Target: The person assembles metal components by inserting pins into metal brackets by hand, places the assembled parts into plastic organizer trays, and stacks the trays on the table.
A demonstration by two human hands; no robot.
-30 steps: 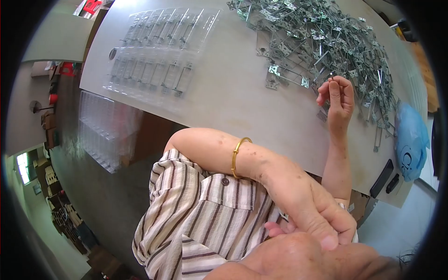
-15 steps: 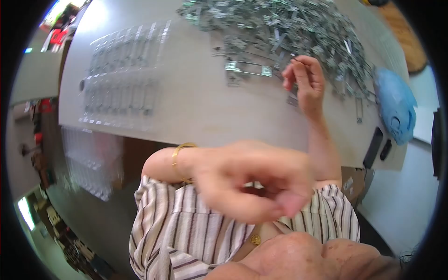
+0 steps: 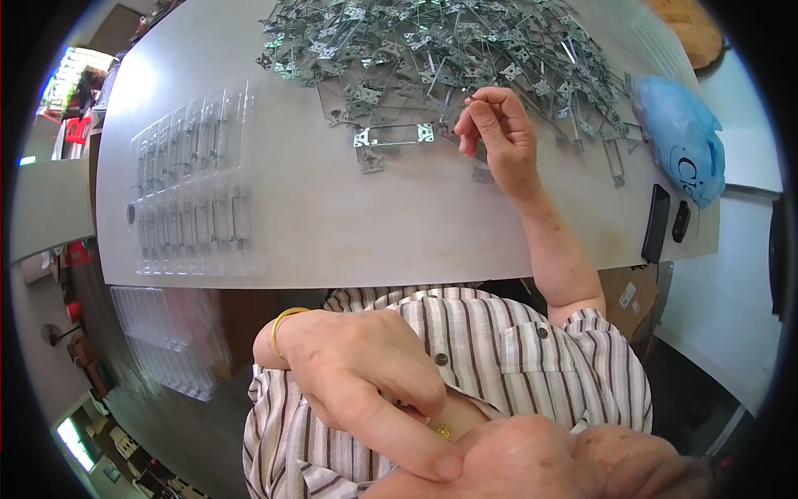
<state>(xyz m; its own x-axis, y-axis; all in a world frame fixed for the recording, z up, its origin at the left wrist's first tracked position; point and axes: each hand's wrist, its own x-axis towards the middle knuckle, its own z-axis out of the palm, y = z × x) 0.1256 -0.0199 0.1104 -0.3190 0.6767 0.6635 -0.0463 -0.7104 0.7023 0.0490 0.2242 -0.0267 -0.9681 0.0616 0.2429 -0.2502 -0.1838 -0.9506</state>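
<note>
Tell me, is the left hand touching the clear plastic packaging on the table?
Apart: the head view shows tabletop between the clear plastic packaging and the left hand, held up before the striped shirt.

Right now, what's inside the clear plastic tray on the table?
Slim metal pieces sit side by side in two rows inside the clear plastic tray. Plastic and glare blur their finer detail, and whatever the pieces cover underneath can't be seen.

So from here I've got a puffy blue plastic bag (image 3: 675, 137) over on the right, a flat black slab (image 3: 656, 223) and a smaller black gadget (image 3: 681, 222) side by side just below it, a cardboard box (image 3: 617, 284) lower down, and some roundish wooden surface (image 3: 688, 33) up top.
</note>
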